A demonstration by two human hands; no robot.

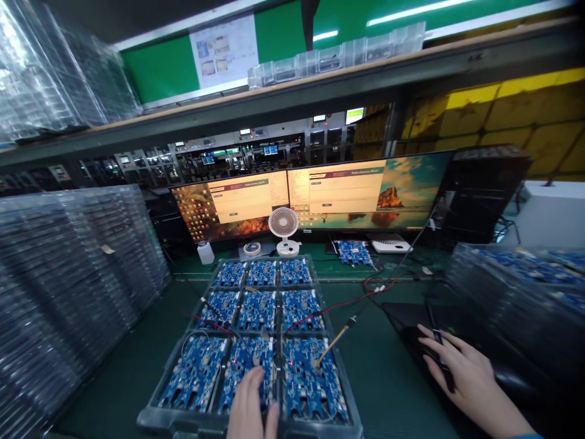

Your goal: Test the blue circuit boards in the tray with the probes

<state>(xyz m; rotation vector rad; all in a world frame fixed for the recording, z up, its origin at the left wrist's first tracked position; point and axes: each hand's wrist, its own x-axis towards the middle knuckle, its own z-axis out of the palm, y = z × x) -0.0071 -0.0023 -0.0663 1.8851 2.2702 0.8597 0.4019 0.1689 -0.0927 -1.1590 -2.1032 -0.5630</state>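
Note:
A clear plastic tray [153, 416] holds several blue circuit boards in rows. My left hand [249, 402] is over the near edge of the front middle circuit board [240, 360], its fingers stretched forward and the thumb apart. Whether its fingertips press on the board I cannot tell. To the right, my right hand [466, 369] has a slim black pen-like tool [437, 337] between its fingers, above a dark mouse [417, 341] mostly hidden by the hand. A yellow cable [333, 344] runs to the front right circuit board [311, 381]. Small red lights glow on both these boards.
Two monitors [242, 204] stand behind a small white fan [284, 224]. Stacked clear trays [77, 286] rise at left; another tray stack with boards [516, 286] stands at right. A red wire [342, 302] crosses the green table. A shelf [274, 88] spans overhead.

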